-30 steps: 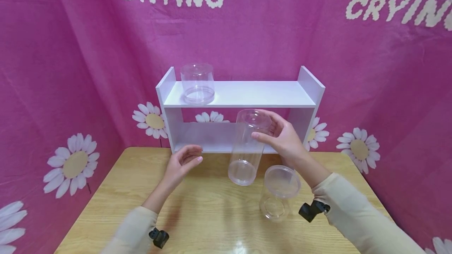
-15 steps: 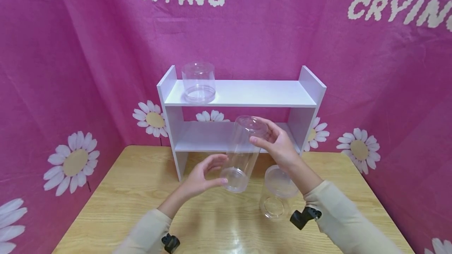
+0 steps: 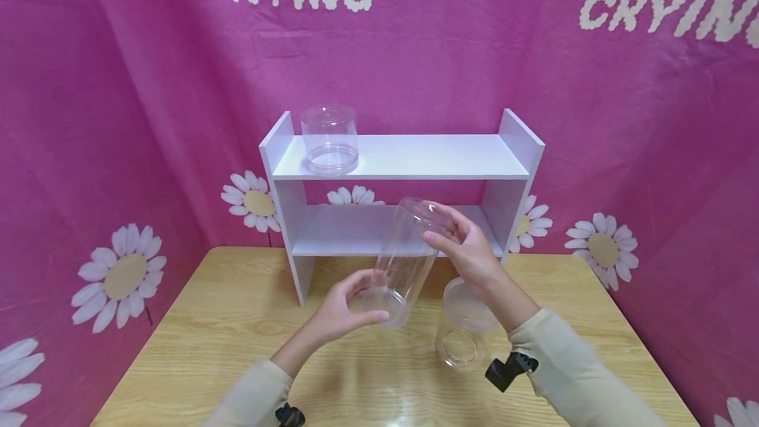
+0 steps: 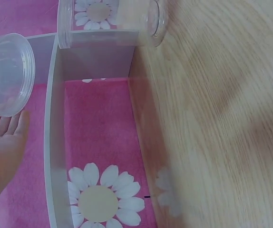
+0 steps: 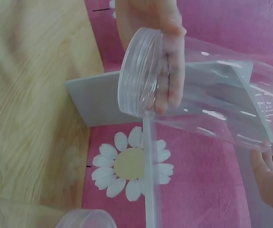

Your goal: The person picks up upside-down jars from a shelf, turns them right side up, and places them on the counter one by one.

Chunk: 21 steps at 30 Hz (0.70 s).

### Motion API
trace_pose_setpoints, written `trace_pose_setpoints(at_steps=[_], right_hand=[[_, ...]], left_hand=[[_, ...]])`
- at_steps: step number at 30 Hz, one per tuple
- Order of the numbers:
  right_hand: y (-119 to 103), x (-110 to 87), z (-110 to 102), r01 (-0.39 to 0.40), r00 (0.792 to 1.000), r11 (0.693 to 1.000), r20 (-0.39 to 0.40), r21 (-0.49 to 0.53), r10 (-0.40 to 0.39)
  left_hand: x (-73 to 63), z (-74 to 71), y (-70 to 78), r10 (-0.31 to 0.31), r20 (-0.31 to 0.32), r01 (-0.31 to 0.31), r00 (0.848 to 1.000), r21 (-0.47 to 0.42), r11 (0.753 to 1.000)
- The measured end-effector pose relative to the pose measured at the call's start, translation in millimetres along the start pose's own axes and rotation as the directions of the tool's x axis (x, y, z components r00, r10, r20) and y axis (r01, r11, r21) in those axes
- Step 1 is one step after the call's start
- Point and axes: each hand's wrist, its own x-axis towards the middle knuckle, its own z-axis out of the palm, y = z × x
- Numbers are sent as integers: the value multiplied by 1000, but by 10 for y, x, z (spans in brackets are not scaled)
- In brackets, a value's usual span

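Observation:
A tall clear plastic jar is held tilted above the table, in front of the shelf, its lidded end low and to the left. My right hand grips the raised, closed end between thumb and fingers. Around the lower end my left hand holds the jar beside its clear lid. In the right wrist view, the left hand's fingers lie across the wall by the ridged lid. The left wrist view shows the lid's round face above some fingers.
A shorter clear jar with a lid stands on the wooden table, close under my right forearm. Another wide clear jar sits at the left of the white two-tier shelf. Pink flowered cloth hangs behind.
My left hand has come in from the left and taken hold of the jar's lidded end. The jar has moved slightly down and left and tilts more, with the right hand still gripping it.

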Motion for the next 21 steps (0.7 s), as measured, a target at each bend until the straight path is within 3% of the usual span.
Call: trace_pose_setpoints(at_steps=[4,8,11,13,15,17,19,21], right_hand=[[30,-38,-30,34,999,999,13,-32,-33],[73,-71,-83,128,991,986,41,-103,-124],[103,-89,-122,231,973,952,53,-199,-225],[109,-106,-132,296,954,909,44,-294,-296],[110,-121,-129,348,928,839,27,-417,-372],[104,-137,-108,393,891,737,29,-550,-454],[100,-153,-71,437,846,611,72,-661,-528],[100,-167,-20,495,794,466,164,-733,-585]], left_hand=[[-29,-14,-33,47,-35,-46,998,11,999],[-78,-81,-66,61,-72,-57,996,57,997],[-126,-164,-71,71,-111,-59,991,107,992],[-152,-228,-64,82,-137,-61,987,153,986],[-166,-289,-47,93,-165,-58,982,208,976],[-165,-344,-23,119,-188,-65,975,270,961],[-156,-387,12,150,-207,-71,967,345,936],[-139,-420,53,190,-218,-86,957,414,906]])
